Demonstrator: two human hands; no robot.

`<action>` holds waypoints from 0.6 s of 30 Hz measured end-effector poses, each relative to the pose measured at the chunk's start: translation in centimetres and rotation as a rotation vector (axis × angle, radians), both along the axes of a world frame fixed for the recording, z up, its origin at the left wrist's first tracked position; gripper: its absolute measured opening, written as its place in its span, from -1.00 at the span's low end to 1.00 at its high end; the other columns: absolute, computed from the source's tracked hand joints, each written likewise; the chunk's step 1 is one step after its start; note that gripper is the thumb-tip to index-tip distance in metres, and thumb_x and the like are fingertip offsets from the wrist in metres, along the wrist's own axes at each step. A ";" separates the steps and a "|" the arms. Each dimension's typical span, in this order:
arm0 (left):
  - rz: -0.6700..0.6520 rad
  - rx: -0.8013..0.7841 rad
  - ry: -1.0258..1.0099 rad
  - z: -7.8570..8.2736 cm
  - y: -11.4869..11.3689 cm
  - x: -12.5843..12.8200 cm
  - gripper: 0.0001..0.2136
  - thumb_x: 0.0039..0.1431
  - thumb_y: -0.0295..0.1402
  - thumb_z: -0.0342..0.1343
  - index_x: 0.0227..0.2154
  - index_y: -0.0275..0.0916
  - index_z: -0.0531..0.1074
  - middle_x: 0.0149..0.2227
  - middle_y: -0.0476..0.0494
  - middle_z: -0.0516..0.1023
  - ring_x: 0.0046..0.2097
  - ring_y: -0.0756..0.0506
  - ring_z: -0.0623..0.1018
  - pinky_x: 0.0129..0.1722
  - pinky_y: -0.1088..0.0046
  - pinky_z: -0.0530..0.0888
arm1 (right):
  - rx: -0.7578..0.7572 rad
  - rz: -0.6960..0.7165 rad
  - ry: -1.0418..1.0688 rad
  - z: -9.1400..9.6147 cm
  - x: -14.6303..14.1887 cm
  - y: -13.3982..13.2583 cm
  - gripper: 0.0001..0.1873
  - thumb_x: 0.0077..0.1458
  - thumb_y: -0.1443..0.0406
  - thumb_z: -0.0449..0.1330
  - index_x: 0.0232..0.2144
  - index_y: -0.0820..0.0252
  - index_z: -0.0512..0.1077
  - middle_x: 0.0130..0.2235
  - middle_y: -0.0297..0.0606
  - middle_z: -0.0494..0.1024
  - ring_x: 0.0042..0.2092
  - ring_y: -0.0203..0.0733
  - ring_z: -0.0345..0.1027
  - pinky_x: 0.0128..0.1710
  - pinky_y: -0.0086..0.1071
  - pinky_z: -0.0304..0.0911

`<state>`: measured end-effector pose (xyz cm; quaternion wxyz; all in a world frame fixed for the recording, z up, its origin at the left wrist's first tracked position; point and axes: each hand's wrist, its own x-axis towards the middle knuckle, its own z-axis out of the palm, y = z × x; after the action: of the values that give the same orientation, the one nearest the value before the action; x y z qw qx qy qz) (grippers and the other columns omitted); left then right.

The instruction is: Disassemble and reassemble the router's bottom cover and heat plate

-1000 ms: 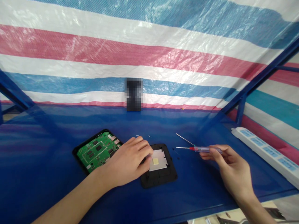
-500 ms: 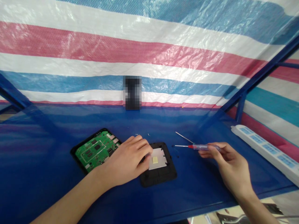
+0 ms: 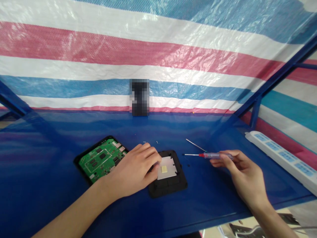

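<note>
Screwdriver (image 3: 209,155) — nearer dark speck (image 3: 183,154)

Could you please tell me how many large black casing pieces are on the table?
2. One casing piece, partly behind the left hand, holds the circuit board; the other casing piece, to its right, bears a silver plate. The left arm may hide more.

Two hands (image 3: 138,168) (image 3: 247,175); one screwdriver (image 3: 210,155); one loose metal shaft (image 3: 195,144); two tiny metal pieces (image 3: 157,142); one green circuit board (image 3: 101,156); one black cover (image 3: 170,187); one yellow pad (image 3: 164,169); one power strip (image 3: 284,157).
</note>
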<state>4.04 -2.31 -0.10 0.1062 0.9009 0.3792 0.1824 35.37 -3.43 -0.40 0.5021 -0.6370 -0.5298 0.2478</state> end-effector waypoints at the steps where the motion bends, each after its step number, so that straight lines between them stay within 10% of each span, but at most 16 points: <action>1: 0.000 -0.001 0.001 0.0 0.0 0.0 -0.80 0.39 -0.44 -0.10 -0.30 -0.22 0.41 -0.29 -0.07 0.50 -0.19 -0.15 0.43 -0.12 0.21 0.35 | 0.000 0.001 0.000 0.0 0.0 0.0 -0.49 -0.12 -0.18 0.36 -0.41 0.10 0.48 -0.49 -0.21 0.67 -0.47 -0.06 0.60 -0.36 -0.28 0.57; 18: -0.009 0.005 -0.008 0.1 0.0 0.1 -0.79 0.39 -0.46 -0.10 -0.31 -0.22 0.41 -0.30 -0.08 0.49 -0.20 -0.16 0.44 -0.13 0.21 0.36 | 0.004 0.023 0.022 0.3 -0.3 0.0 -0.46 -0.16 -0.19 0.38 -0.44 0.13 0.49 -0.52 -0.20 0.66 -0.50 -0.10 0.59 -0.39 -0.34 0.57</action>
<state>4.09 -2.33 0.01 0.1062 0.9021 0.3743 0.1866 35.03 -3.39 -0.09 0.5064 -0.6271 -0.5320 0.2594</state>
